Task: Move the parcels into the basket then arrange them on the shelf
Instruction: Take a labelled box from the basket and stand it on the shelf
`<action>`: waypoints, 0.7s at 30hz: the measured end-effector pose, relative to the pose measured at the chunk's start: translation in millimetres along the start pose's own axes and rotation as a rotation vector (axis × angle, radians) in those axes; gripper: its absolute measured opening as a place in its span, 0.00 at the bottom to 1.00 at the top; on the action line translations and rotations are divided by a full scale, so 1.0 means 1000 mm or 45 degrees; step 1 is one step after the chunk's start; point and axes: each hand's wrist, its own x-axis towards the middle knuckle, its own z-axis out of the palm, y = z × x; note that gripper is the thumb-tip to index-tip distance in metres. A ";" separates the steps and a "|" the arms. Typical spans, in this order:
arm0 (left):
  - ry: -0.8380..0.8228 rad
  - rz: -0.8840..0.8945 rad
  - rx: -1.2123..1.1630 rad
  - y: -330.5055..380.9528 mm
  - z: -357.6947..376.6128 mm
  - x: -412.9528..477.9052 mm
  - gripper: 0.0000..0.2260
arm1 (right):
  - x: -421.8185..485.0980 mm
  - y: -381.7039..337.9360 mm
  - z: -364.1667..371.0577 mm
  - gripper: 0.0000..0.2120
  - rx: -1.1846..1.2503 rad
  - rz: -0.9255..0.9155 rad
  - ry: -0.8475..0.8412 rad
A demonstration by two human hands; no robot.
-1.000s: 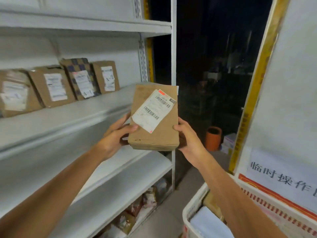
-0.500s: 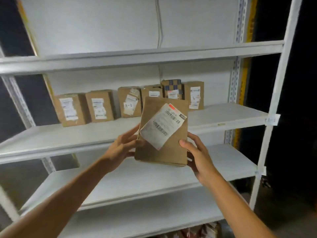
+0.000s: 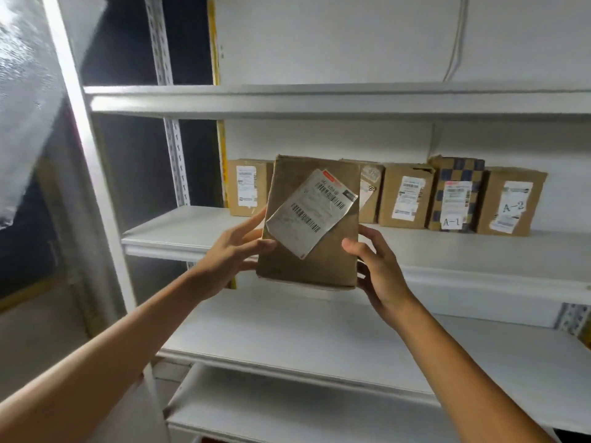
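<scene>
I hold a flat brown cardboard parcel (image 3: 307,254) upright in front of the white shelf unit, its white barcode label slanted across the face. My left hand (image 3: 236,251) grips its left edge and my right hand (image 3: 377,266) grips its right edge. Behind it, on the middle shelf board (image 3: 179,231), several brown parcels stand in a row against the back wall: one at the left end (image 3: 248,187), a plain one (image 3: 406,195), a checkered one marked A-1 (image 3: 455,198) and one marked A-2 (image 3: 510,201). The basket is out of view.
The shelf unit has a white upright post (image 3: 92,174) at the left, an upper board (image 3: 319,100) and two lower boards (image 3: 319,340) below the parcel row. The left part of the middle board holds nothing. A dark gap lies left of the unit.
My view has swung left along the shelf, so the parcel row now sits centre to right. Both hands still hold the parcel, now lifted in front of the row's left part.
</scene>
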 end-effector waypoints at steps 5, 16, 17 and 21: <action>0.092 0.006 0.018 -0.015 -0.069 -0.001 0.50 | 0.044 0.020 0.068 0.29 0.013 -0.049 -0.083; 0.328 0.018 0.086 -0.066 -0.199 0.038 0.22 | 0.152 0.076 0.196 0.24 -0.105 -0.145 -0.287; 0.345 0.021 0.078 -0.072 -0.209 0.046 0.23 | 0.167 0.082 0.204 0.24 -0.144 -0.158 -0.329; 0.402 -0.007 0.080 -0.105 -0.250 0.082 0.28 | 0.236 0.118 0.230 0.16 -0.435 -0.212 -0.497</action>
